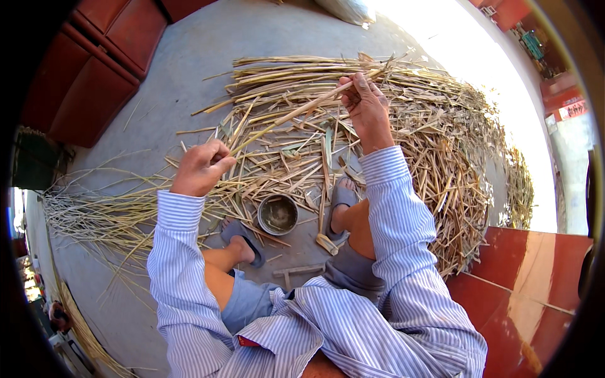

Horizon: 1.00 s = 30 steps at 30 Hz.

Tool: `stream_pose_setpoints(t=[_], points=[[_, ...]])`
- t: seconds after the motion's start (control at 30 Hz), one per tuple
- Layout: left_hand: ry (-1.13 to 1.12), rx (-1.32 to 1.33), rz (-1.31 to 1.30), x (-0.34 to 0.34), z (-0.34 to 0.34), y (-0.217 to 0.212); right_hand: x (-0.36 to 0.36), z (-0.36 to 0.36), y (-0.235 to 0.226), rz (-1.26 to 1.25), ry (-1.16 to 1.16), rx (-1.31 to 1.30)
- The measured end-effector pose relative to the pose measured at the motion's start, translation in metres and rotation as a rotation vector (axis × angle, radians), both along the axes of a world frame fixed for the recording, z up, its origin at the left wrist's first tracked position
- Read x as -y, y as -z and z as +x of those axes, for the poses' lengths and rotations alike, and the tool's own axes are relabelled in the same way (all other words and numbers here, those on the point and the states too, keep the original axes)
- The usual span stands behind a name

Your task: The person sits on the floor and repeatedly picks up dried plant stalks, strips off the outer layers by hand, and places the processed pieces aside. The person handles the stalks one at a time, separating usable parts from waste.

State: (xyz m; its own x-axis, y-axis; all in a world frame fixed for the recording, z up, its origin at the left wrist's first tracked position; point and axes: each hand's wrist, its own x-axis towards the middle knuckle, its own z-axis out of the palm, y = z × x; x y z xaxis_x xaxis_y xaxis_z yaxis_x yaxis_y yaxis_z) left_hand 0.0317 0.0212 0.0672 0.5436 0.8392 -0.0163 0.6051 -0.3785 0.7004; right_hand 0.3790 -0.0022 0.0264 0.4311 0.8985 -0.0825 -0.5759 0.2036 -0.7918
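Between my two hands a long yellowish reed stalk (287,120) is stretched, slanting up to the right. My left hand (200,167) is closed around its lower end. Farther off, my right hand (367,114) pinches the stalk between thumb and fingers, near where dry leaf sheath still covers it. Beneath my hands spreads a heap of dry stalks and leaf husks (435,151). Thin bare stalks (120,211) fan out on the left. A round metal bowl (277,214) with murky contents stands between my feet.
My sandalled feet (244,242) are beside the bowl. A small wooden piece (296,271) lies near my knees. Red padded seats (94,82) stand at the upper left, red panels (523,277) at the lower right. A pale sack (346,9) sits at the far edge.
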Motion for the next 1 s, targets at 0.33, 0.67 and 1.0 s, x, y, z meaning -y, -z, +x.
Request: stream_pose_setpoints(t=[0.33,0.67,1.0], points=[[-0.129,0.277,-0.168,-0.018,0.026,0.029,0.003,-0.005,-0.006,-0.152,-0.113,0.301],[-0.036,0.176,0.173,-0.003,0.059,0.022,0.009,-0.042,-0.013,-0.138,-0.378,0.309],[-0.309,0.712,-0.2,-0.026,0.068,0.03,0.009,-0.041,-0.013,-0.222,-0.316,0.275]])
